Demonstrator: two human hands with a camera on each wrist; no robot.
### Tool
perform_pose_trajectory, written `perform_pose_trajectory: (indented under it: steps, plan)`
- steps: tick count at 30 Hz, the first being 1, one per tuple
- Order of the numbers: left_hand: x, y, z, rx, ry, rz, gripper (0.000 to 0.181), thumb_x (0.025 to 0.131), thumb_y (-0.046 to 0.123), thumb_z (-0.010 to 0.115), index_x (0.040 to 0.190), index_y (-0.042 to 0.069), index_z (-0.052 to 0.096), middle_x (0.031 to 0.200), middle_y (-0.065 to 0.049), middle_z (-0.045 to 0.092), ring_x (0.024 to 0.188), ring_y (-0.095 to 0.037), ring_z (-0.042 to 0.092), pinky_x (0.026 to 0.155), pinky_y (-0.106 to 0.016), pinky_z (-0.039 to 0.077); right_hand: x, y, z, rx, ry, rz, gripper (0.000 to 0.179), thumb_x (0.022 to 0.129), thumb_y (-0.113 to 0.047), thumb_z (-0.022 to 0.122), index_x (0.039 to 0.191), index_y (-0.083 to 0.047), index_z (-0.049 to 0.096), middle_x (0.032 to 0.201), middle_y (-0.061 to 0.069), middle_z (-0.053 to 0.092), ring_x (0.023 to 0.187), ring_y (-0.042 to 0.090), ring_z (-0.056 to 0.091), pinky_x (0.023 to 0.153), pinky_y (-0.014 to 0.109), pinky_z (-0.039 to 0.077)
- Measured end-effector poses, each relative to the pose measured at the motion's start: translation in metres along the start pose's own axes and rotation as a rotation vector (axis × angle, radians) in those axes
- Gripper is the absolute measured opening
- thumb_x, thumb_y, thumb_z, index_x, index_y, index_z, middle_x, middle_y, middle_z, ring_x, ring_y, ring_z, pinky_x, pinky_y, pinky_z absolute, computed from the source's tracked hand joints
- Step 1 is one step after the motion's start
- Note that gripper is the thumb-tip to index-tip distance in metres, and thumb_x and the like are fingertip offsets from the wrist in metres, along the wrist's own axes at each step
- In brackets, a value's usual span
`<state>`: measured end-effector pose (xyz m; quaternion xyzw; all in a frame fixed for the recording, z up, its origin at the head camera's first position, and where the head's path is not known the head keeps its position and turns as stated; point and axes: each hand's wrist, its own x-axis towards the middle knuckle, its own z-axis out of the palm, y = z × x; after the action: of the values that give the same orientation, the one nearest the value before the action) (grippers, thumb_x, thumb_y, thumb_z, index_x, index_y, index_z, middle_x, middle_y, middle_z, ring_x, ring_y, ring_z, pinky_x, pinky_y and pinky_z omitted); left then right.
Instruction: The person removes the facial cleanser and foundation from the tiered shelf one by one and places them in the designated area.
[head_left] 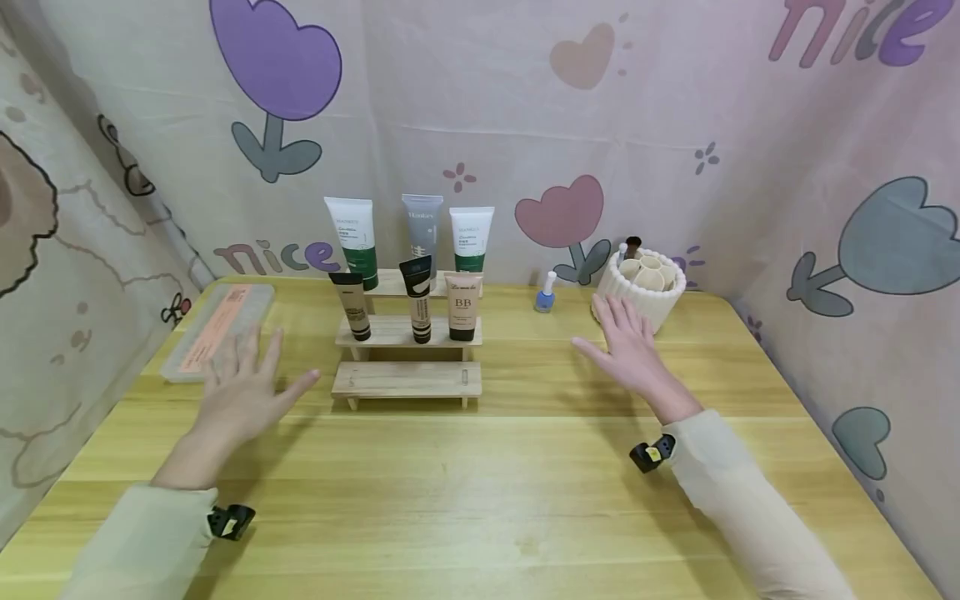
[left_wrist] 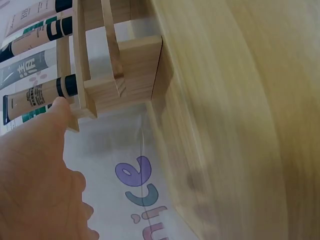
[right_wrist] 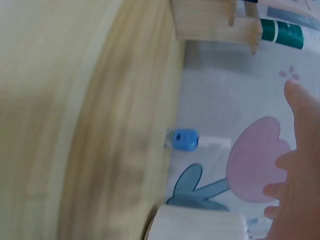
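Note:
My left hand [head_left: 238, 398] hovers with spread fingers near a flat translucent case [head_left: 258, 312] bearing an orange label, left of a wooden tiered stand [head_left: 405, 379]. Over the right side of the table, the right hand [head_left: 628, 348] is also spread, its fingertips overlapping a white ribbed brush holder [head_left: 656, 304] in the head view. Neither hand holds anything. Between the stand and that holder stands a small blue nail polish bottle [head_left: 544, 301] with a white cap. In the right wrist view, the blue bottle [right_wrist: 185, 140] lies beyond the table surface, left of the fingers.
White-and-green tubes [head_left: 352, 237] flank a grey-blue tube [head_left: 422, 225] on the stand's top tier. Its middle tier carries two dark-capped tubes [head_left: 417, 304] and a pink BB tube [head_left: 462, 308]. A dark makeup brush [head_left: 633, 244] sticks out of the holder. Printed curtain [head_left: 450, 100] hangs behind.

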<state>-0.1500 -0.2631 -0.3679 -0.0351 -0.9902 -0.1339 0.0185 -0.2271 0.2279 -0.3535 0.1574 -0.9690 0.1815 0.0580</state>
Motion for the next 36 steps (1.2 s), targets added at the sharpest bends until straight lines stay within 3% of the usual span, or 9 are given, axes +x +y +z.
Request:
perform_pose_trajectory:
  steps: [9, 14, 17, 27, 31, 36]
  plan:
    - [0.002, 0.007, 0.008, -0.033, 0.025, 0.085, 0.086, 0.093, 0.057, 0.035, 0.146, 0.005, -0.009, 0.147, -0.017, -0.022, 0.128, -0.042, -0.025, 0.098, -0.057, -0.021, 0.021, -0.032, 0.004, 0.114, 0.041, -0.114, 0.080, 0.090, -0.056, 0.045, 0.149, -0.014, 0.011, 0.152, 0.014, 0.011, 0.137, 0.032, 0.002, 0.107, 0.057, 0.004]
    - [0.005, 0.009, 0.016, -0.069, 0.042, 0.153, 0.085, 0.095, 0.051, 0.039, 0.145, 0.001, -0.009, 0.148, -0.018, -0.018, 0.130, -0.044, -0.017, 0.102, -0.051, -0.018, 0.032, -0.057, 0.009, 0.203, 0.041, -0.189, 0.079, 0.090, -0.053, 0.048, 0.148, -0.011, 0.015, 0.151, 0.013, 0.015, 0.137, 0.030, 0.009, 0.108, 0.054, 0.010]
    - [0.006, 0.011, 0.019, -0.102, 0.046, 0.186, 0.084, 0.095, 0.047, 0.041, 0.144, -0.002, -0.008, 0.148, -0.019, -0.016, 0.132, -0.043, -0.013, 0.105, -0.049, -0.013, 0.038, -0.071, 0.014, 0.282, 0.027, -0.193, 0.078, 0.090, -0.052, 0.050, 0.148, -0.013, 0.017, 0.151, 0.010, 0.017, 0.136, 0.029, 0.014, 0.107, 0.054, 0.015]
    - [0.010, 0.013, 0.031, -0.176, 0.020, 0.263, 0.082, 0.095, 0.042, 0.047, 0.144, -0.006, 0.001, 0.149, -0.025, -0.002, 0.135, -0.041, 0.001, 0.109, -0.053, 0.005, 0.056, -0.104, 0.036, 0.557, 0.046, -0.175, 0.065, 0.086, -0.032, 0.066, 0.139, -0.007, 0.038, 0.134, 0.012, 0.046, 0.122, 0.025, 0.042, 0.101, 0.040, 0.035]
    - [0.012, 0.012, 0.036, -0.146, 0.005, 0.306, 0.078, 0.095, 0.042, 0.048, 0.145, -0.004, 0.009, 0.149, -0.025, 0.007, 0.134, -0.043, 0.009, 0.107, -0.056, 0.011, 0.061, -0.114, 0.043, 0.674, 0.047, -0.171, 0.057, 0.084, -0.021, 0.069, 0.133, -0.004, 0.045, 0.124, 0.014, 0.054, 0.113, 0.028, 0.050, 0.095, 0.041, 0.042]
    - [0.012, 0.013, 0.037, -0.125, 0.000, 0.347, 0.068, 0.095, 0.037, 0.049, 0.141, -0.008, 0.024, 0.144, -0.029, 0.021, 0.131, -0.045, 0.019, 0.106, -0.057, 0.017, 0.064, -0.123, 0.049, 0.751, 0.038, -0.143, 0.046, 0.084, -0.014, 0.069, 0.125, -0.001, 0.053, 0.109, 0.013, 0.062, 0.102, 0.023, 0.057, 0.086, 0.031, 0.050]
